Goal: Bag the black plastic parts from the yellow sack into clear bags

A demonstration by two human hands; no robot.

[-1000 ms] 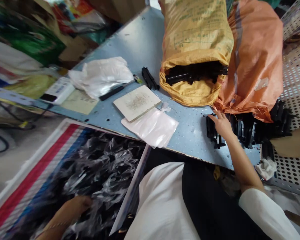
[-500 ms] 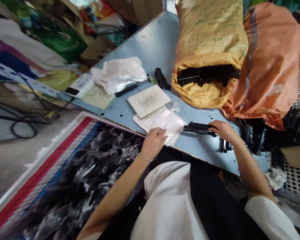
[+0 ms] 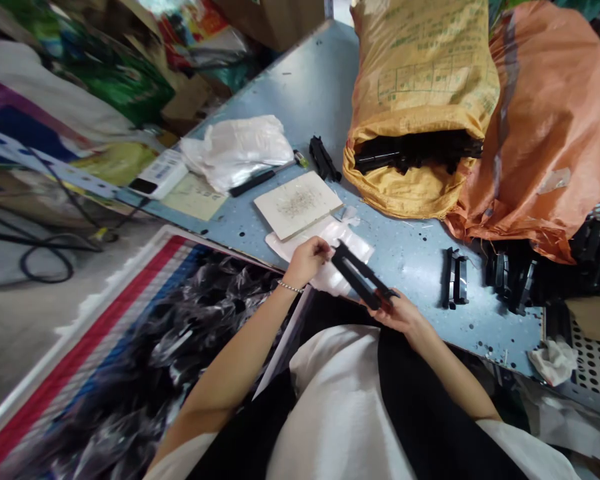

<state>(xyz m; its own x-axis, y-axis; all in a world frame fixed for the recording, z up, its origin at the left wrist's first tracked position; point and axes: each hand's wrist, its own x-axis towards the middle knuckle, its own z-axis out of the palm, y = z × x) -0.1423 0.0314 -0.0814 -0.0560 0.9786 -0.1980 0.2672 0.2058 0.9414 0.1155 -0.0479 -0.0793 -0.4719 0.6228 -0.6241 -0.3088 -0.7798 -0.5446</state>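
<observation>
1. The right hand (image 3: 397, 312) is closed around the lower end of a black plastic frame (image 3: 359, 270), which it holds tilted just above the desk's (image 3: 300, 113) near edge.
2. The left hand (image 3: 305, 261) is curled just beside the frame's upper end, over a clear plastic bag (image 3: 353, 239). Whether it pinches the bag, I cannot tell.
3. A dusty white board (image 3: 297, 203) lies just beyond the bag.
4. Loose black parts (image 3: 455, 278) lie toward the desk's right end, below a yellow woven sack (image 3: 420, 67) and an orange woven sack (image 3: 550, 113).
5. A white-rimmed crate (image 3: 87, 303) of plastic-wrapped pieces sits left of the person, below the desk.
</observation>
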